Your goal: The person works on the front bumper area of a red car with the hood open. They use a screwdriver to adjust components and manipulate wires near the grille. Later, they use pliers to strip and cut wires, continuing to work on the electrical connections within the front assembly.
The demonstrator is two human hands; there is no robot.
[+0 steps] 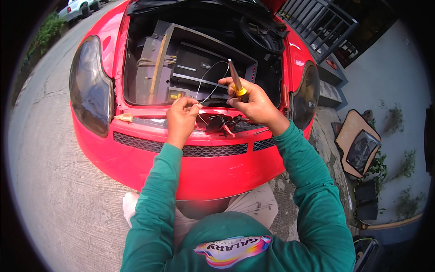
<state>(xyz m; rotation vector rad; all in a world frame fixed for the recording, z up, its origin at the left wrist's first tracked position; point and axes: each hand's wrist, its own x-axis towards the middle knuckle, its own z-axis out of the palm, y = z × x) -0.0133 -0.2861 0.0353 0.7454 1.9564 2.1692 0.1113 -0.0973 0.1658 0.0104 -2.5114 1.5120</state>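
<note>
My left hand (182, 119) pinches a thin pale cable (213, 87) above the front edge of the red car's open front compartment (181, 181). My right hand (251, 103) grips a long metal-tipped tool with a yellow and black handle (239, 88), held pointing up to the right of the cable's loop. Below and between my hands, a black latch mechanism with a red part (219, 123) lies on the front rim. A small pale piece (124, 117) rests on that rim at the left.
Inside the compartment sit a grey box with black units (190, 63) and a wooden strip (156, 70). Headlights (90, 86) flank the opening. Right are steps with a railing (326, 34), a tan panel (358, 140) and plants (394, 118). A white vehicle (72, 10) stands at upper left.
</note>
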